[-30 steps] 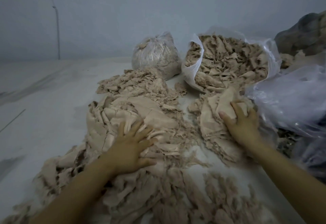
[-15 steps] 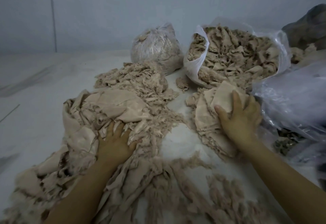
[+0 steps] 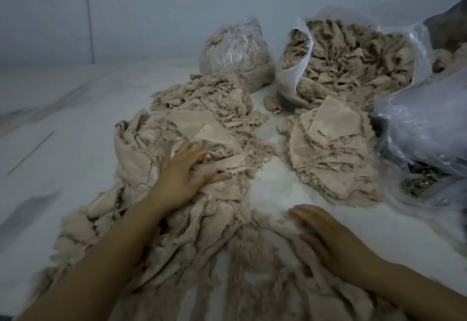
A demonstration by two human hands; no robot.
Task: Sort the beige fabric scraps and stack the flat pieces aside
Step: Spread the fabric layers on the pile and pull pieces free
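Left hand presses flat, fingers spread, on the unsorted scrap heap at left to pin it; right hand, open and holding nothing, rests on near scraps; flat-piece stack lies right, kept apart.

A pale bench carries a big heap of beige scraps at left, a stack of flat pieces at right, frayed shreds near, and a tied bag, an open bag and a clear bag far and right.
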